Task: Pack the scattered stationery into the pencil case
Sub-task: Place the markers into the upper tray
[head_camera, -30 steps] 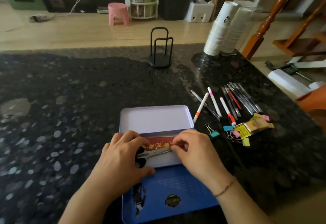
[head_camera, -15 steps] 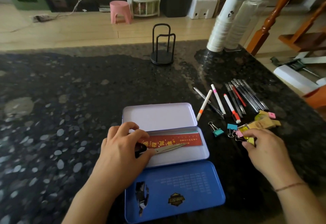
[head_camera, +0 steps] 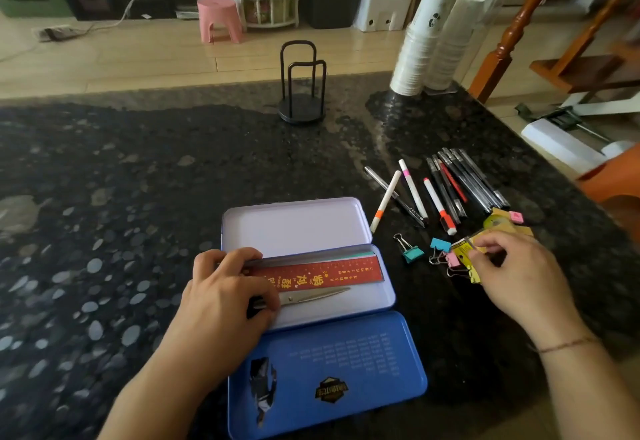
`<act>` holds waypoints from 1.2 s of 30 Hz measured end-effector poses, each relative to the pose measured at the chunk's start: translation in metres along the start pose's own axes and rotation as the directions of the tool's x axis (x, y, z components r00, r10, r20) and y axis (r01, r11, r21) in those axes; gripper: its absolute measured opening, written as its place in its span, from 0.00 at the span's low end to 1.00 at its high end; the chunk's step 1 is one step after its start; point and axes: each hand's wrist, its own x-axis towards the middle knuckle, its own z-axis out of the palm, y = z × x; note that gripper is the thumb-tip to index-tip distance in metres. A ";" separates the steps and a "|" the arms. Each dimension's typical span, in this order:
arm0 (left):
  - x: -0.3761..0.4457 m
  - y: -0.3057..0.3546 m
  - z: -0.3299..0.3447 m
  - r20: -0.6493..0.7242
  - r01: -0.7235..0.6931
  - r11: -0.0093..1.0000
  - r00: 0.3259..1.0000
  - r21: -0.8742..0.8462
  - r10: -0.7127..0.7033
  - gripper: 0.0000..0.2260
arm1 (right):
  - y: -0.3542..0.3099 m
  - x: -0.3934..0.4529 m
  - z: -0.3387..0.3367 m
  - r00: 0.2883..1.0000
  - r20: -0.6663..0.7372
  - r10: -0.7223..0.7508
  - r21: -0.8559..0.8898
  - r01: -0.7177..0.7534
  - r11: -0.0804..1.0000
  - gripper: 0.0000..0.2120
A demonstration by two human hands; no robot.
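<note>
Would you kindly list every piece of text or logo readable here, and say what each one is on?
Red ruler in the pencil case: gold Chinese characters and scale numbers, too blurred to quote.
Blue lid: rows of fine print and a gold badge logo, unreadable.
Yellow packet under the right hand: dark print, illegible.
Paper cups: panda face, no words.

The left hand [head_camera: 221, 301] rests on the open pencil case [head_camera: 367, 304], covering the handles of the scissors [head_camera: 311, 296] that lie beside a red ruler [head_camera: 318, 275]. The right hand [head_camera: 519, 277] pinches a yellow packet [head_camera: 465, 256] among binder clips [head_camera: 412, 252], near the pens [head_camera: 460, 183] on the dark counter [head_camera: 138, 180].
</note>
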 end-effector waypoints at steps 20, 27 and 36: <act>0.001 0.006 -0.007 0.130 -0.047 0.999 0.990 0.011 0.045 0.46 | -0.007 -0.004 0.010 0.978 0.118 -0.170 0.028 0.168 0.985 0.05; -0.001 -0.001 -0.016 0.115 -0.054 0.992 0.991 -0.116 0.067 0.42 | -0.018 0.028 0.026 0.990 -0.138 -0.004 -0.073 -0.006 0.997 0.09; 0.005 -0.015 -0.015 -0.169 0.194 0.945 0.955 -0.264 -0.243 0.18 | -0.039 0.020 0.000 0.962 -0.270 -0.021 0.105 0.051 0.993 0.07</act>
